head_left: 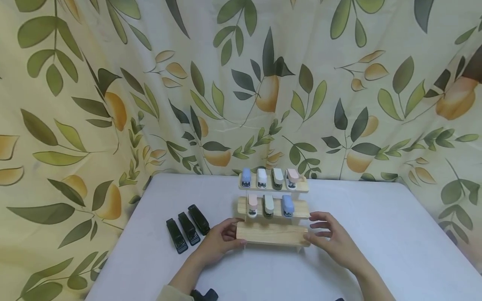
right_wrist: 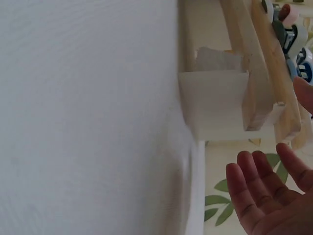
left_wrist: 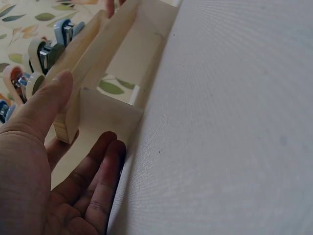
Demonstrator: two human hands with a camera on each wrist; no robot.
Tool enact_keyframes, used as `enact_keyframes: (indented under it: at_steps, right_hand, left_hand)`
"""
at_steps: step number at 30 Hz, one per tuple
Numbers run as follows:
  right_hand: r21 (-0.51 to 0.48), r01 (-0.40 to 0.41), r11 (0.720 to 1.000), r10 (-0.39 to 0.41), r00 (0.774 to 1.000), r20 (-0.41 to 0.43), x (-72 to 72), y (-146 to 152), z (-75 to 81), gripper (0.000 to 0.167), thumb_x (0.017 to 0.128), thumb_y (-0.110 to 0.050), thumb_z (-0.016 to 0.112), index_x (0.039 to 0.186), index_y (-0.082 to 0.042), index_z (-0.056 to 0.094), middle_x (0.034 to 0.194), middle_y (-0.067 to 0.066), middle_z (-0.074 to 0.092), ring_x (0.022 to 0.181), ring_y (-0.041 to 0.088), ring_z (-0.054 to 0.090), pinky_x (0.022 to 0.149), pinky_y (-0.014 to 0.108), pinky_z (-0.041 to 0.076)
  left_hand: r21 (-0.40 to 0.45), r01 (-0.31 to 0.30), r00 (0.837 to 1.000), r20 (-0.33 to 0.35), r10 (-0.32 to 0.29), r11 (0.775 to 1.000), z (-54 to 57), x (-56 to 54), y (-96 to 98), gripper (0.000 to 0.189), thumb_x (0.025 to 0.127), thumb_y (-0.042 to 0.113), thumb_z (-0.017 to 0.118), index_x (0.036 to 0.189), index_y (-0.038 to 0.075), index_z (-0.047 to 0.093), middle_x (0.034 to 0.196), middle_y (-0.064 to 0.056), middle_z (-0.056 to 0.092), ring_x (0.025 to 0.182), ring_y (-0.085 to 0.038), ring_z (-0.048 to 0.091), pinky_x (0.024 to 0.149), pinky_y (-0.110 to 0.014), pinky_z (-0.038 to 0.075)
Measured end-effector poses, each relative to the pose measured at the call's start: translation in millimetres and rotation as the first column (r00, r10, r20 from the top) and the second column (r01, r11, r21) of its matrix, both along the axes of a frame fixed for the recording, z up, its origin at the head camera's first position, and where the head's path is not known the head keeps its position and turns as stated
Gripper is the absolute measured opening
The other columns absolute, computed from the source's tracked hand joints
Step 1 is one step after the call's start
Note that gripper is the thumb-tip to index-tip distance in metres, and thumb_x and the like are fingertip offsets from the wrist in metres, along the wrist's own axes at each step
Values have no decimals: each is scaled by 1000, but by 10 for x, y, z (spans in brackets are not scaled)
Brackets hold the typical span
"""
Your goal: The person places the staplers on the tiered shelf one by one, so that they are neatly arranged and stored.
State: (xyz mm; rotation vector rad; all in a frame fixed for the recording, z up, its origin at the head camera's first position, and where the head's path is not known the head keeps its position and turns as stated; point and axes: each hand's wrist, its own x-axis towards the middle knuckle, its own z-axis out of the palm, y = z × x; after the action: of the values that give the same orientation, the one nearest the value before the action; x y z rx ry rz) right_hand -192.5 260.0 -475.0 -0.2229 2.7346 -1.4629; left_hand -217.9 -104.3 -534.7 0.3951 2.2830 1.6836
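Left hand (head_left: 220,241) pinching the rack (head_left: 272,233), right hand (head_left: 336,239) spread beside it: I judge positioning the current step, next move calling for even support

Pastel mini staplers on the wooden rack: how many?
7. Top shelf, left to right: blue stapler, white stapler, gray stapler, pink stapler. Middle shelf, same direction: second pink stapler, second gray stapler, second blue stapler. Any behind these would be hidden.

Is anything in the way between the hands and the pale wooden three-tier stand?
Nothing visible: the left hand grips the stand at its left end; the right hand is at its right end. Three black oblong objects lie farther left.
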Motion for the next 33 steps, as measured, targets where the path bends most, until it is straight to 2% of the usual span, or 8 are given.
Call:
enact_keyframes:
  at_steps: [4,9,17,20,27,33]
  right_hand:
    - [-54,-10,998,15,996,88,-19,2,-27,64,92,-31,80,142,-9,47,138,18,57,119,32,64,89,21,56]
    - [-87,-23,996,34,991,127,-32,2,-70,67,91,-29,81,144,-8,44,140,17,56,122,30,63,90,19,55]
    - [-177,-40,983,74,980,187,-39,14,-134,66,91,-23,80,144,-10,44,144,18,53,122,28,58,89,31,58]
    - [-183,-54,982,89,978,187,-54,12,-157,67,91,-22,80,145,-10,44,145,20,51,122,29,57,90,34,57]
    - [-221,-37,975,80,978,193,-66,27,-231,67,89,-18,82,145,-11,46,145,20,51,118,25,59,89,32,58]
    - [-268,-82,960,123,983,138,-57,45,-272,66,89,-12,81,145,-5,46,143,26,50,115,24,62,87,30,59]
  left_hand:
    - [5,-2,1000,1,2,1000,-4,10,-8,58,88,38,84,140,35,59,116,0,66,102,-16,67,89,-22,57]
    - [5,-5,1000,-2,5,1000,12,28,-13,60,88,37,84,141,31,59,116,-2,66,102,-15,67,89,-21,57]
    - [5,-5,1000,-3,5,1000,28,23,-14,60,88,38,84,142,32,59,117,0,67,103,-15,68,90,-21,58]
    - [4,-7,1000,-4,7,1000,32,20,-13,60,88,39,84,141,33,58,117,0,66,103,-16,68,90,-21,58]
    - [6,-1,1000,4,1,1000,30,11,-5,60,88,38,84,142,33,58,117,-1,67,103,-17,68,89,-21,58]
    - [5,-3,1000,6,3,1000,20,2,-9,61,87,39,84,142,32,58,117,-1,66,103,-17,68,89,-21,58]
